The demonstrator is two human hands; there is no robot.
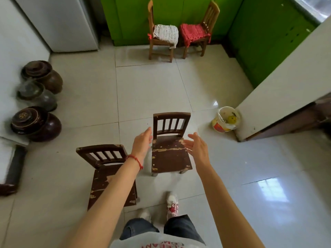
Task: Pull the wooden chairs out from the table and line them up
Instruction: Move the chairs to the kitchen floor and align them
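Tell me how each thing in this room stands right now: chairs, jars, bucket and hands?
Dark chair ahead: upright, seat bare, unheld.
Dark chair on the left: upright, partly behind the forearm.
White-cushioned chair: upright by the green cabinets.
Red-cushioned chair: upright beside it.
Three jars: lidded.
Bucket: open-topped, things inside.
Left hand: open, empty.
Right hand: open, empty.

Glossy pale tile floor (152,90); green cabinets (259,42) far and right; white fridge (59,22) far left; three dark jars (43,76) along the left wall.
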